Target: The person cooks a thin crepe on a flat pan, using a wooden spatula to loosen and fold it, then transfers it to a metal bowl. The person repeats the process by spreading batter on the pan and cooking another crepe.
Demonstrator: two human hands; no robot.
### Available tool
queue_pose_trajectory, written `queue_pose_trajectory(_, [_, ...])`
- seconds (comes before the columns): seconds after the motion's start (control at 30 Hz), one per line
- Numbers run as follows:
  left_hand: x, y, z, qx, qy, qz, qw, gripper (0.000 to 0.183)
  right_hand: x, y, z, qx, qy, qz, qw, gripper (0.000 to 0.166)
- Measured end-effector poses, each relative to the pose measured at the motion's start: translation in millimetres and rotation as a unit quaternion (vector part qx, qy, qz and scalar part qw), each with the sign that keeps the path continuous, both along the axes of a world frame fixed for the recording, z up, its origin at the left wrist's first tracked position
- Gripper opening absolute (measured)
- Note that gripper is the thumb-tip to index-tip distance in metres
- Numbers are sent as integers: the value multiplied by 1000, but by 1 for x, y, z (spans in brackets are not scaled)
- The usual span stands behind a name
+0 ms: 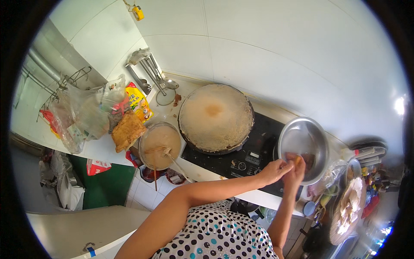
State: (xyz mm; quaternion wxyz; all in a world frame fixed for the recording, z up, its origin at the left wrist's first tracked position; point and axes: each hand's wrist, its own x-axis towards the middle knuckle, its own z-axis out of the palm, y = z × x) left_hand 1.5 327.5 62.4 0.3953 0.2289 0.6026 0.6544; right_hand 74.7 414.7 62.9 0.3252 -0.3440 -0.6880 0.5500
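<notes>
Over the near side of a metal pot, my left hand and my right hand are close together. Between their fingers is a small brownish-orange piece; what it is, and which hand grips it, is unclear. Steam or cloudy liquid and a reddish-brown item show in the pot. Left of it, a thin pale crepe or batter layer covers a round griddle on a black induction cooktop. A bowl of batter with a wooden stick and a ladle in it stands left of the griddle.
A browned flatbread and plastic bags lie at the left. Utensils stand in the corner behind them. A wall runs behind the cooktop. On the right are a blue-lidded jar and a large round tray.
</notes>
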Motion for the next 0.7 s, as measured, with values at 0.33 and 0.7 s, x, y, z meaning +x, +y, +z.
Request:
queue_pose_trajectory(0.33, [-68,-132,14,71,-161,47,983,20,-71,-138,4,177,-64,138,972,75])
queue_pose_trajectory(0.7, [-108,-269,-3,55,-208,61,975,31,-107,-236,-5,179,-57,295,937,73])
